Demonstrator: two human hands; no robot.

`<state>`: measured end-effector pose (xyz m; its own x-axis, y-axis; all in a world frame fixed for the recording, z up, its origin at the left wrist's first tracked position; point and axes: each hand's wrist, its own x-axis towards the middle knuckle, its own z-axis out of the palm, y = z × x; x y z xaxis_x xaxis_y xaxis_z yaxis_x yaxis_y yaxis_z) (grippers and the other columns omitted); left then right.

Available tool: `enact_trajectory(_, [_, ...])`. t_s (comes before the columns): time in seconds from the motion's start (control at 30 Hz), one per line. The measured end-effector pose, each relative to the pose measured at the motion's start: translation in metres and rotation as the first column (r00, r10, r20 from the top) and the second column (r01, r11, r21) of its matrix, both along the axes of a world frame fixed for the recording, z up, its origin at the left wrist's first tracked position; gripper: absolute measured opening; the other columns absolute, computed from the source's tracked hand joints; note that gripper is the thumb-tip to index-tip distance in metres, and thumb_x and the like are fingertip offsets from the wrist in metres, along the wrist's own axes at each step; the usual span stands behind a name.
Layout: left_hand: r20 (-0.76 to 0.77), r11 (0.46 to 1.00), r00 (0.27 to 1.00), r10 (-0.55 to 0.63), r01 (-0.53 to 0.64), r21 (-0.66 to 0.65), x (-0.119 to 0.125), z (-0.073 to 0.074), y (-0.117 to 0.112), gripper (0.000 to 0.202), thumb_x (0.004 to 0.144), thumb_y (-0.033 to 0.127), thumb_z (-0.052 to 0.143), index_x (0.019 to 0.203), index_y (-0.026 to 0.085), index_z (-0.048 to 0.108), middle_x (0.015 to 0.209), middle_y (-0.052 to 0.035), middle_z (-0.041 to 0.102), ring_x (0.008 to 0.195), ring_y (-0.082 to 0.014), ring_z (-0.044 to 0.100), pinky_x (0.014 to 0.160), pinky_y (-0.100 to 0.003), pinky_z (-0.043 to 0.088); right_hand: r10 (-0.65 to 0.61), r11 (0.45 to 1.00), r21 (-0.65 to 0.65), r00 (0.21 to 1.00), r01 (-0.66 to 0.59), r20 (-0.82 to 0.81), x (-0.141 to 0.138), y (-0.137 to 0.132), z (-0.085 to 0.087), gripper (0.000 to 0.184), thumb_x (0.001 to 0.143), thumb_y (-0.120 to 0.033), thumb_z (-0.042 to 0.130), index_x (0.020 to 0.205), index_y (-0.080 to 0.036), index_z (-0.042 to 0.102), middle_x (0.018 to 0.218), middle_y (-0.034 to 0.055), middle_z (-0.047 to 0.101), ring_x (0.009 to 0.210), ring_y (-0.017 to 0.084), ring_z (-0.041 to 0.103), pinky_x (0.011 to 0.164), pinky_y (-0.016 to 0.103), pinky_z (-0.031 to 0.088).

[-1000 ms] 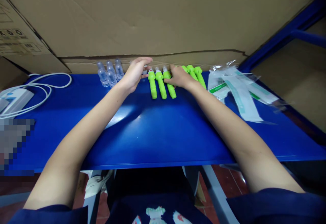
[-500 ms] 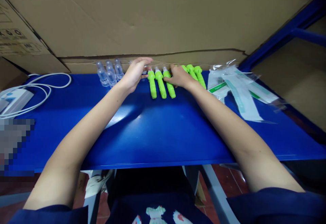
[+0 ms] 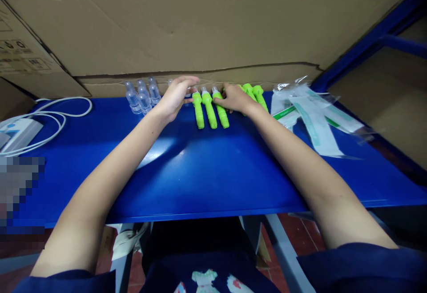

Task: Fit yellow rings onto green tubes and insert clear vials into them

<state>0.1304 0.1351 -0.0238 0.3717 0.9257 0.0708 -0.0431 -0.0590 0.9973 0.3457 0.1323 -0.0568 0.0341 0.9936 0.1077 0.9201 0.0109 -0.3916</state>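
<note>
My left hand (image 3: pixel 178 95) rests near the back of the blue table, its fingers stretched out and thumb apart, beside the leftmost of three lime-green pen-shaped holders (image 3: pixel 199 113). These lie side by side with clear tips toward the cardboard. At the other end of the row, my right hand (image 3: pixel 237 99) has its thumb over the rightmost holder (image 3: pixel 221 111), with the forefinger spread from it and other fingers partly hidden. More green holders (image 3: pixel 258 95) lie beyond my right hand, partly covered by it. Left of my left hand stand several clear plastic caps (image 3: pixel 145 99), with others partly behind that hand.
Clear and white packaging sleeves (image 3: pixel 313 119) lie in a pile at the right. A white device (image 3: pixel 22 130) with a coiled white cable (image 3: pixel 66 114) sits at the left. Cardboard (image 3: pixel 200 26) walls the back of the blue table (image 3: pixel 213 177). A blue frame (image 3: pixel 363 30) rises at right.
Both hands keep nearly the same positions around the row of green holders. The whole view has shifted very slightly; nothing is picked up or put down.
</note>
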Motion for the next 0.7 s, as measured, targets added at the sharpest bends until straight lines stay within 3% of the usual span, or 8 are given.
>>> enact_trajectory(0.13, [0.004,1.000,1.000,-0.004,0.004,0.004,0.000,0.001,-0.001,0.018,0.090,0.020,0.055,0.105,0.016,0.064,0.129,-0.0105,0.068,0.134,-0.0281,0.063,0.114,-0.049,0.051,0.003,1.000,-0.007,1.000,-0.003,-0.023,-0.001,-0.002,0.003,0.034,0.096,-0.030,0.062,0.122,-0.008,0.065,0.104,0.0193,0.078,0.056,0.022,0.068,0.059,0.039,0.060])
enact_trajectory(0.27, [-0.004,1.000,1.000,-0.009,0.009,0.003,0.001,0.000,0.000,0.018,0.091,0.019,0.054,0.105,0.016,0.065,0.127,-0.0093,0.070,0.135,-0.0276,0.063,0.115,-0.049,0.051,0.005,1.000,-0.027,0.999,-0.006,-0.039,0.001,-0.003,0.005,0.029,0.097,-0.029,0.058,0.117,-0.011,0.068,0.083,0.0136,0.077,0.057,0.024,0.069,0.061,0.040,0.061])
enact_trajectory(0.47, [0.004,1.000,1.000,-0.008,0.008,0.000,0.001,0.000,-0.001,0.018,0.091,0.018,0.053,0.104,0.016,0.065,0.125,-0.0087,0.070,0.134,-0.0262,0.063,0.114,-0.047,0.052,-0.036,0.999,0.024,0.999,0.036,-0.021,0.007,-0.003,0.015,0.023,0.099,-0.023,0.054,0.107,-0.009,0.071,0.065,0.0084,0.069,0.058,0.024,0.069,0.076,0.043,0.062])
enact_trajectory(0.57, [0.011,1.000,1.000,-0.007,0.007,-0.002,0.002,0.001,-0.002,0.018,0.090,0.018,0.054,0.104,0.016,0.066,0.128,-0.0089,0.070,0.132,-0.0258,0.064,0.113,-0.046,0.053,-0.085,0.993,0.078,0.996,0.084,0.010,0.010,-0.004,0.021,0.021,0.098,-0.020,0.054,0.103,-0.009,0.072,0.068,0.0095,0.069,0.067,0.024,0.071,0.089,0.043,0.060])
enact_trajectory(0.7, [-0.004,1.000,1.000,-0.012,0.012,0.005,0.001,0.001,-0.002,0.019,0.089,0.018,0.055,0.104,0.015,0.066,0.128,-0.0098,0.069,0.132,-0.0263,0.063,0.112,-0.046,0.053,-0.099,0.987,0.130,0.995,0.096,0.014,0.016,-0.003,0.029,0.022,0.097,-0.018,0.054,0.101,-0.010,0.073,0.093,0.0171,0.077,0.086,0.028,0.075,0.095,0.041,0.057])
